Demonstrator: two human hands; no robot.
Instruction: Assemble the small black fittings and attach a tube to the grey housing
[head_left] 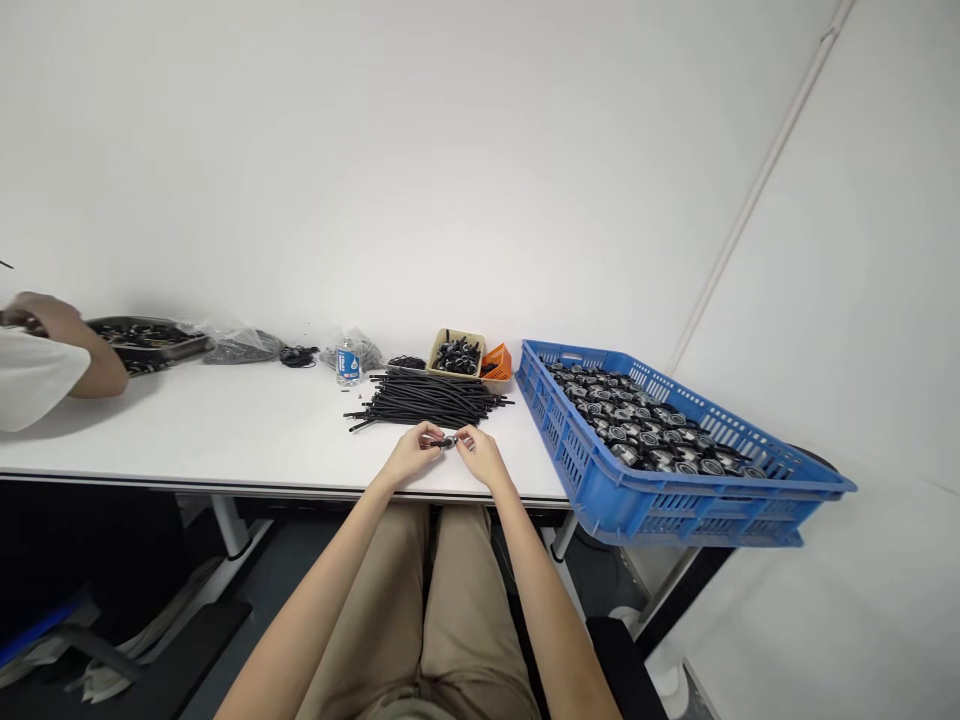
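Head view: the small black piece (441,443) has a pale end.

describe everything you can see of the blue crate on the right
The blue crate is rectangular and open-topped, apparently plastic, with slotted walls and a handle cutout in its far end. It sits upright at the right end of the white table, its near end jutting past the front edge. Inside lie many black-and-silver parts with round faces. Its underside is mostly hidden.
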